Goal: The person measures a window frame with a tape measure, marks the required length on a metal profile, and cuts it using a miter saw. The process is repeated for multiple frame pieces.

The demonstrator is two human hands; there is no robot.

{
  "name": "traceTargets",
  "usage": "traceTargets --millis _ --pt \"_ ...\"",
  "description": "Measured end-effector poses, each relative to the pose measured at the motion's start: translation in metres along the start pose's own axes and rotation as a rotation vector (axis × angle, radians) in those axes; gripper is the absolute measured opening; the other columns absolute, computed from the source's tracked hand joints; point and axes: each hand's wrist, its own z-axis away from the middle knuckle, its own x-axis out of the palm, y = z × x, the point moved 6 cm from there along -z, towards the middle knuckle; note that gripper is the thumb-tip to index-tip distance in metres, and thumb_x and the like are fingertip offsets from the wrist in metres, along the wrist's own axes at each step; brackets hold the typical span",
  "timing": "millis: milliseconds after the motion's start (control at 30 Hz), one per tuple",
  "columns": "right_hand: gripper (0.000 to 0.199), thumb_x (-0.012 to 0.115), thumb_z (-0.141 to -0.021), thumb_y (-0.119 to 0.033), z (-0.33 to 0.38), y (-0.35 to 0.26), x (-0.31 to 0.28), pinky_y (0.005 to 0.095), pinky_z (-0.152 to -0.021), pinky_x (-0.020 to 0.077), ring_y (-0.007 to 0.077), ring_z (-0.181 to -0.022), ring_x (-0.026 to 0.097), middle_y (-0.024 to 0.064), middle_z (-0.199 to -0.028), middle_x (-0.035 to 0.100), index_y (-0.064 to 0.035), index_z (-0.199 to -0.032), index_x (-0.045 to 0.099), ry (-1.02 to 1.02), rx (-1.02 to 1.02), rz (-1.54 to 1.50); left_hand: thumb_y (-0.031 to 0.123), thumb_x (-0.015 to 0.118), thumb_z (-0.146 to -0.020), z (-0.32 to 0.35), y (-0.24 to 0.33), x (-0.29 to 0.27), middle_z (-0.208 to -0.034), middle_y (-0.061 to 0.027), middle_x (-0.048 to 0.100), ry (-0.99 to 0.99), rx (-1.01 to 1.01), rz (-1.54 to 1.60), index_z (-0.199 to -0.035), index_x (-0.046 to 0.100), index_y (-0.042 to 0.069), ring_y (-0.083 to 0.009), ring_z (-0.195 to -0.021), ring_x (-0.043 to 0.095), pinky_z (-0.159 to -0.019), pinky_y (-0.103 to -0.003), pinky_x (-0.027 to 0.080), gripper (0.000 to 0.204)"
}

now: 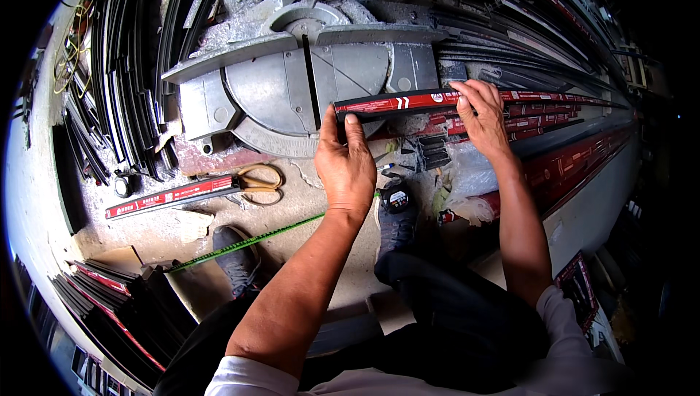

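Note:
A long dark profile strip with red printed film [397, 103] runs from the front of the metal mitre saw table [262, 86] off to the right. Its near end sits in my left hand [346, 170], thumb and fingers closed round it beside the saw's slot. Further along, my right hand [485, 122] pinches the same strip between thumb and fingers. Below the saw lie scissors with tan handles [261, 183], against a short red-filmed strip [171, 196]. Beside my right foot rests a tape measure [395, 199], its green blade [251, 241] stretched leftward across the floor.
Dark profiles [120, 68] are stacked at left, and more bundles [510, 39] fill the upper right. Red-filmed packs [576, 162] and clear plastic wrap [470, 177] lie at right. Cut strips [109, 308] stand at lower left. Shavings cover the surface around the saw.

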Motion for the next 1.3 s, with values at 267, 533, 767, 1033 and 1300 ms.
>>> traceTargets --millis 267,533,767,1033,1300 --pt "0.05 0.058 -0.113 -0.046 0.007 -0.005 -0.007 0.0486 -0.121 0.0377 0.0342 -0.137 0.054 0.0124 -0.144 0.063 -0.0112 -0.148 0.068 0.131 0.087 0.003 0.017 0.069 -0.112 -0.012 0.005 -0.005 -0.107 -0.0051 0.073 -0.004 -0.144 0.201 -0.135 0.064 -0.006 -0.0118 -0.088 0.066 -0.081 -0.029 0.057 0.033" --pt "0.057 0.058 -0.112 -0.048 0.014 -0.003 -0.018 0.0514 -0.12 0.0401 0.038 -0.14 0.052 0.0179 -0.152 0.056 -0.0071 -0.152 0.061 0.282 0.282 -0.005 0.015 0.073 -0.109 -0.019 0.011 -0.01 -0.101 -0.0018 0.073 -0.072 -0.203 0.238 -0.125 0.072 -0.001 -0.0105 -0.085 0.065 -0.082 -0.029 0.056 0.023" --pt "0.077 0.068 -0.105 -0.056 0.036 0.044 -0.018 0.051 -0.117 0.0431 0.0401 -0.133 0.055 0.0264 -0.144 0.055 0.0052 -0.149 0.052 0.552 0.651 -0.098 0.016 0.074 -0.108 -0.042 0.025 -0.063 -0.102 -0.0029 0.077 -0.066 -0.124 0.264 -0.123 0.075 0.001 -0.0109 -0.084 0.067 -0.083 -0.028 0.057 0.021" --pt "0.09 0.084 -0.092 -0.064 0.042 0.105 0.029 0.0409 -0.101 0.057 0.0267 -0.115 0.064 0.0159 -0.131 0.061 0.0009 -0.146 0.052 0.592 1.14 -1.267 0.014 0.074 -0.108 -0.09 0.063 -0.192 -0.099 -0.0015 0.074 -0.079 -0.045 0.186 -0.124 0.073 0.001 -0.0095 -0.083 0.068 -0.079 -0.025 0.059 0.02" --pt "0.077 0.09 -0.092 -0.048 0.018 0.109 0.054 0.0447 -0.116 0.0494 0.0291 -0.124 0.055 0.0155 -0.131 0.055 0.0024 -0.138 0.054 0.615 1.191 -1.578 0.016 0.072 -0.109 -0.122 0.095 -0.29 -0.096 -0.0004 0.074 -0.081 -0.038 0.163 -0.119 0.073 0.005 -0.0094 -0.083 0.068 -0.079 -0.024 0.06 0.015"
